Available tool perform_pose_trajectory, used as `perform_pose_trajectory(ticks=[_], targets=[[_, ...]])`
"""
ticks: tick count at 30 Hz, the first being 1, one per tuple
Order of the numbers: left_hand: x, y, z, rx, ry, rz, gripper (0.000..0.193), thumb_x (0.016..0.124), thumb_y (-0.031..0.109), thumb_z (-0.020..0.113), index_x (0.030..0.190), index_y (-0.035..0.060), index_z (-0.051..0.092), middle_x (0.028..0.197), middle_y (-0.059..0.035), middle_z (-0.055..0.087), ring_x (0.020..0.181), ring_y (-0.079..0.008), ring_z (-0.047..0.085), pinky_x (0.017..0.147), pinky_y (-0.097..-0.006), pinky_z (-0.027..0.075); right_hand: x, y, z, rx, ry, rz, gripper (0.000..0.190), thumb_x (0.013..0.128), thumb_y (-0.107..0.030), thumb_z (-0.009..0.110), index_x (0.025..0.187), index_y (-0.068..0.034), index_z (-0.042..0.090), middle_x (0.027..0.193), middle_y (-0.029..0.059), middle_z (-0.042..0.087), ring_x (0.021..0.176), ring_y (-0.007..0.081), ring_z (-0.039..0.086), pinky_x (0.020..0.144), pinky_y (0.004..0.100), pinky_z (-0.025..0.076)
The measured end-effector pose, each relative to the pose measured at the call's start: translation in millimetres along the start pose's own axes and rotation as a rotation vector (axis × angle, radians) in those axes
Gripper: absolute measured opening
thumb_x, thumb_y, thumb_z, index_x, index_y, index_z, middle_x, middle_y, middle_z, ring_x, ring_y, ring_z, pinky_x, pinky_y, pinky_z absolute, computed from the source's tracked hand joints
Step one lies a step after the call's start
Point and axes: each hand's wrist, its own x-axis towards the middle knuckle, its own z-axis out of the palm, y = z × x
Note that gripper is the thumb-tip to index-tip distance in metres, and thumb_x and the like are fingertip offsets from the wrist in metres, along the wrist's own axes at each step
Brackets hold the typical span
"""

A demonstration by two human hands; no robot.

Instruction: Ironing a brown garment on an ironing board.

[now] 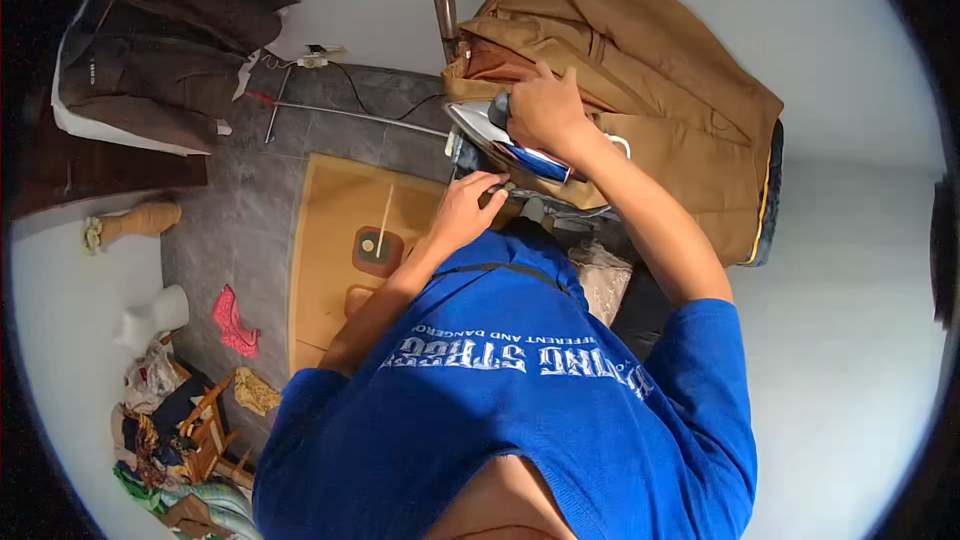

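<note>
My right hand (551, 109) is wrapped around the handle of a clothes iron (536, 161) with a silver and blue body. The iron rests on or just over brown cloth, apparently a garment (660, 150), spread over an ironing board whose dark padded end (772, 195) shows at the right. Beside the board's near edge, my left hand (469, 206) has its thumb and fingertips close to the cloth's edge. Whether it pinches the cloth there cannot be made out. Rust-coloured lining (499, 64) shows in the garment's opening beyond the iron.
A brown mat or board (337, 202) lies on the grey tiled floor (225, 202). Dark clothes (165, 82) are heaped at upper left. A metal rod (360, 116), a black cord (352, 86) and a power strip (313, 61) lie beyond. Pink cloth (236, 322) and a clothes pile lie left.
</note>
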Motion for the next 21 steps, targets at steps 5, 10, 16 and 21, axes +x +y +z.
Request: perform_pose_trajectory(ticks=[5,10,16,21], targets=[[-0.7,-1.3,-2.1,0.025,0.017,0.013,0.023,0.088,0.019,0.06,0.099,0.0018,0.069,0.095,-0.0142,0.069,0.088,-0.0313,0.066,0.078,-0.0366,0.052,-14.4,15.4,1.6,-0.057,0.011,-0.124,0.023,0.074,-0.023,0.062,0.088,-0.008,0.072,0.094,0.0053,0.068,0.11,0.0253,0.052,0.084,0.0503,0.036],[2.0,-0.6,2.3,-0.015,0.009,-0.033,0.021,0.088,0.02,0.061,0.096,0.0028,0.07,0.094,-0.014,0.069,0.086,-0.0316,0.066,0.077,-0.0364,0.052,-8.3,17.4,-2.7,-0.059,0.029,-0.059,0.02,0.073,-0.021,0.06,0.083,-0.007,0.07,0.089,0.0052,0.069,0.104,0.0216,0.055,0.085,0.0535,0.037],[0.1,1.6,-2.7,-0.192,0.465,0.09,0.007,0.085,0.0,0.061,0.086,-0.0005,0.068,0.072,-0.0048,0.06,0.06,-0.0085,0.055,0.05,-0.0221,0.044,-15.6,6.9,-1.4,-0.021,-0.023,0.012,0.021,0.074,-0.023,0.061,0.085,-0.009,0.073,0.09,0.0055,0.069,0.109,0.0243,0.051,0.089,0.0534,0.035],[29.2,-9.2,-25.9,-0.286,0.73,0.105,0.011,0.087,0.001,0.055,0.089,-0.0039,0.065,0.079,-0.0062,0.062,0.066,-0.0123,0.057,0.06,-0.0256,0.046,-55.7,18.7,2.8,-0.098,-0.133,-0.06,0.024,0.077,-0.028,0.062,0.087,-0.01,0.073,0.095,0.0047,0.068,0.112,0.0228,0.049,0.088,0.0512,0.035]])
